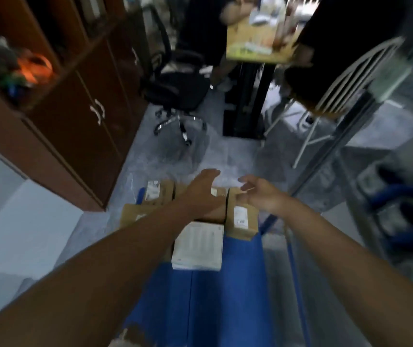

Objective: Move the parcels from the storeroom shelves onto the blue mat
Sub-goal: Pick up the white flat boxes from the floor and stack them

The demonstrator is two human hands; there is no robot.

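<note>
Several parcels (240,216) lying clustered at the far end of the blue mat (215,301) on a grey floor, left hand (200,194) and right hand (260,194) outstretched above them, fingers spread and empty, brown cabinet (80,113) left, black office chair (177,88) beyond, blurred.

A: How many parcels lie on the blue mat (215,296)?
B: I count four brown cardboard parcels (241,216) and one white parcel (199,244), though an arm hides part.
A: And hands?
B: Two, both empty, left hand (201,190) and right hand (263,194).
A: Chairs?
B: One black office chair (175,88).
</note>
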